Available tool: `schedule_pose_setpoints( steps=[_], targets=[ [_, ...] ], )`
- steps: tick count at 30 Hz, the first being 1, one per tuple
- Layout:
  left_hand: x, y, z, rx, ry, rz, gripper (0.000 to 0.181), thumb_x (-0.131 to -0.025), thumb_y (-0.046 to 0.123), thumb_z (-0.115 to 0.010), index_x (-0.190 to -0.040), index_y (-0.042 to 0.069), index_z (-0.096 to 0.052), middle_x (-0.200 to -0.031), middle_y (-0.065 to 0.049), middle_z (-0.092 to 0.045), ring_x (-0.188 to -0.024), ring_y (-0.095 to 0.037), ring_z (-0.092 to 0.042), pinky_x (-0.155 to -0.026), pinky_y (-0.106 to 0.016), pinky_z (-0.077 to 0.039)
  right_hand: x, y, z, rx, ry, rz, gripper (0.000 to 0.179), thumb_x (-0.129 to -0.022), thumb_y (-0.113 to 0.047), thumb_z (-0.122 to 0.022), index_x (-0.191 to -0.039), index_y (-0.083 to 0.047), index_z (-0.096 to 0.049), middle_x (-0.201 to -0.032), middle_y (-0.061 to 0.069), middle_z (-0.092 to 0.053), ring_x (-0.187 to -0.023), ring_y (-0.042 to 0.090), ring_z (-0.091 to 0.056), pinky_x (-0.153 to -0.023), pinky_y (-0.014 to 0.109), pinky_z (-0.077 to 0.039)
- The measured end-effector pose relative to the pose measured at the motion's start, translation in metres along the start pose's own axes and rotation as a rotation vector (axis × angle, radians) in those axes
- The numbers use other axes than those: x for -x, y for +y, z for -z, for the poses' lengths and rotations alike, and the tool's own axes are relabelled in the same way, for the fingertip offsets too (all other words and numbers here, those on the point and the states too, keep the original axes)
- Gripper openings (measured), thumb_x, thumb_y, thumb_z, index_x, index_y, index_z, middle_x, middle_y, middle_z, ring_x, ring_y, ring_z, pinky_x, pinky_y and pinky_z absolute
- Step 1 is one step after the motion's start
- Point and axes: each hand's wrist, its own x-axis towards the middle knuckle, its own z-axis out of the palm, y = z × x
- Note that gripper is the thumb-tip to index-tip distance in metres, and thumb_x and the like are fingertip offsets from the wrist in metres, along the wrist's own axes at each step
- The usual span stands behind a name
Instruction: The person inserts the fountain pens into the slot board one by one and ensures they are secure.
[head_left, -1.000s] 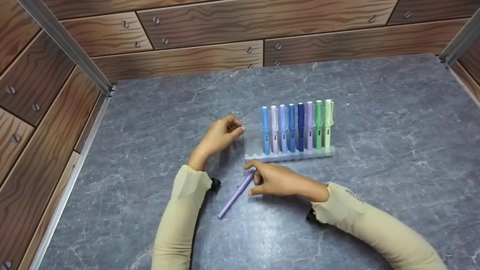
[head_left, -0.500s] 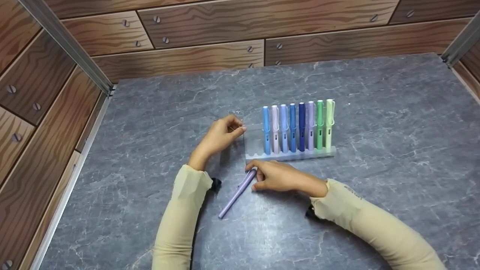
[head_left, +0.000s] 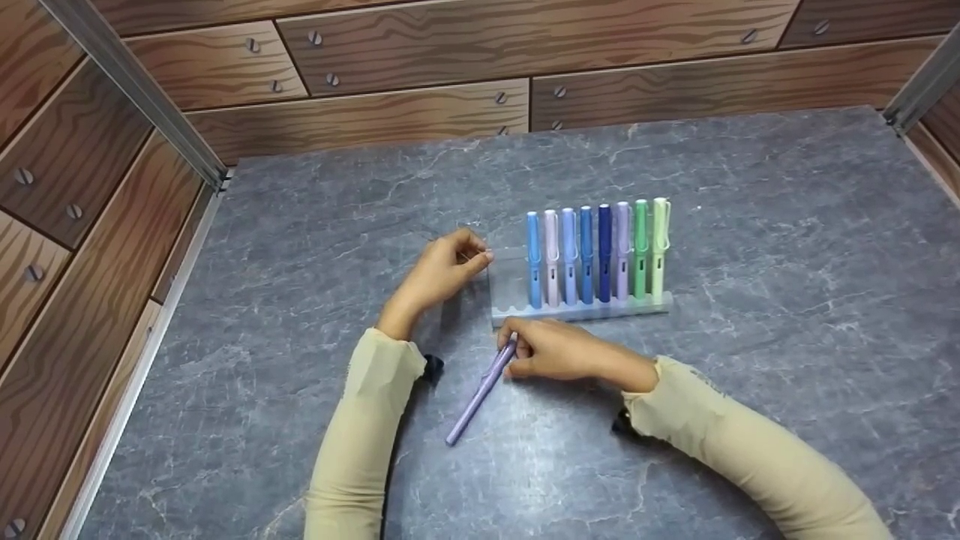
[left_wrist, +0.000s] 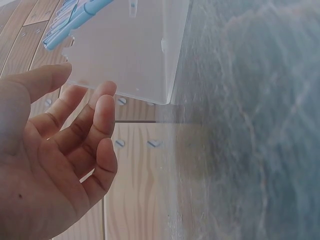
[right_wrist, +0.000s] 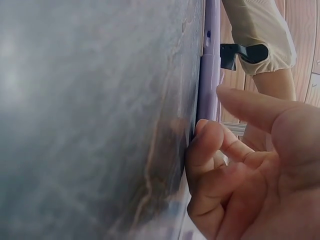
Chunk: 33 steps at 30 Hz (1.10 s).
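Note:
A clear pen stand [head_left: 510, 281] holds several upright capped pens [head_left: 586, 255] in blues, purples and greens. The slots at its left end hold no pens. At the stand's left edge, my left hand [head_left: 442, 268] pinches the clear panel between thumb and fingertips; the left wrist view shows the thumb [left_wrist: 55, 77] right at the panel's edge. In front of the stand, a purple pen [head_left: 480, 397] lies slanted on the table. My right hand [head_left: 562, 351] pinches its cap end, index fingertip [right_wrist: 202, 125] at the tip and thumb along the side.
The grey marbled table [head_left: 315, 225] carries the stand and the loose pen. Wood-patterned walls [head_left: 412, 45] rise at the back and sides, with metal posts [head_left: 135, 82] at the corners. A black wrist mount [head_left: 432, 369] sticks out from the left sleeve.
My right fingers have closed in on the purple pen's cap end, and the pen has shifted slightly to the right. The left hand stays at the stand's edge.

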Motion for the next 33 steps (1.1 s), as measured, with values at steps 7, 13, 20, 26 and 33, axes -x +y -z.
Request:
schedule_pose_setpoints(
  steps=[7, 13, 20, 26, 33],
  targets=[
    [0.001, 0.0, 0.001, 0.002, -0.001, 0.002, 0.02, -0.095, 0.023, -0.061, -0.103, 0.005, -0.062, -0.099, -0.01, -0.068, -0.086, -0.02, -0.062, -0.078, -0.032, -0.049, 0.003, -0.004, -0.001, 0.022, 0.012, -0.049, 0.032, -0.08, -0.03, -0.076, -0.099, -0.015, -0.055, -0.072, -0.004, -0.061, -0.058, 0.005, -0.047, -0.054, 0.022, -0.037],
    [0.001, 0.001, 0.0, 0.0, 0.008, -0.008, 0.02, -0.095, 0.022, -0.062, -0.102, 0.004, -0.063, -0.097, -0.011, -0.068, -0.084, -0.019, -0.061, -0.076, -0.03, -0.048, 0.004, -0.006, -0.003, 0.075, 0.036, -0.094, 0.038, -0.077, -0.039, -0.079, -0.096, -0.018, -0.054, -0.072, -0.006, -0.059, -0.059, 0.008, -0.047, -0.053, 0.024, -0.037],
    [0.001, 0.001, 0.0, -0.001, 0.006, -0.018, 0.02, -0.095, 0.022, -0.062, -0.103, 0.003, -0.063, -0.098, -0.012, -0.068, -0.085, -0.02, -0.061, -0.077, -0.032, -0.049, 0.004, -0.008, -0.006, 0.087, 0.06, -0.084, 0.045, -0.076, -0.042, -0.079, -0.102, -0.017, -0.052, -0.07, -0.005, -0.059, -0.056, 0.008, -0.047, -0.051, 0.024, -0.037],
    [0.001, 0.001, 0.001, -0.01, -0.002, -0.014, 0.023, -0.095, 0.025, -0.061, -0.104, 0.004, -0.063, -0.1, -0.011, -0.068, -0.087, -0.021, -0.061, -0.079, -0.033, -0.049, 0.004, -0.01, -0.006, 0.138, 0.065, -0.052, 0.06, -0.078, -0.044, -0.076, -0.123, -0.016, -0.049, -0.069, -0.004, -0.058, -0.056, 0.008, -0.047, -0.05, 0.024, -0.036],
    [0.0, 0.0, 0.001, -0.006, -0.006, -0.007, 0.023, -0.095, 0.025, -0.061, -0.105, 0.004, -0.063, -0.101, -0.011, -0.068, -0.09, -0.022, -0.062, -0.081, -0.034, -0.049, -0.001, -0.015, -0.009, 0.201, 0.06, -0.077, 0.062, -0.079, -0.044, -0.076, -0.129, -0.018, -0.051, -0.071, -0.005, -0.052, -0.061, 0.012, -0.046, -0.051, 0.028, -0.036]
  ],
)
